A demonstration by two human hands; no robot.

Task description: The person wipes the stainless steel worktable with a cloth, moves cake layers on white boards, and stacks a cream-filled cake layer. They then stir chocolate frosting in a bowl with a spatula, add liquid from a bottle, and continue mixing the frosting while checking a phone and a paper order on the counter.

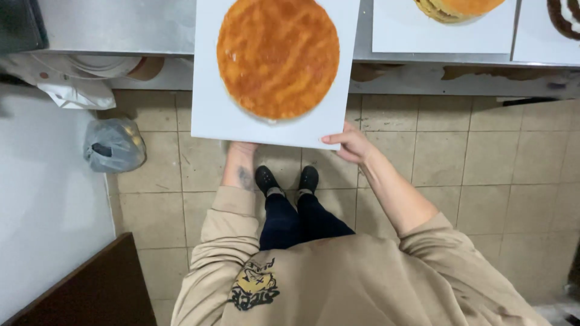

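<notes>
Both hands gripped the near edge of a white board (211, 115) carrying one round orange-brown cake (278, 56). The board jutted off the steel table (121, 27) toward the person, its far part over the table and its near part hanging above the tiled floor (483, 157). The right hand (350, 145) pinched the near right corner, thumb on top and fingers curled beneath. The left hand (243, 148) sat under the near edge left of centre, its fingers hidden by the board, so their clench could not be told for certain. The cake lay straight ahead of both hands, about equally far from each; the board ran slightly longer away from the person than across. Two more boards (393, 36) lay on the table to the right, each with a partly visible cake. A grey bag (113, 145) sat on the floor to the left.
</notes>
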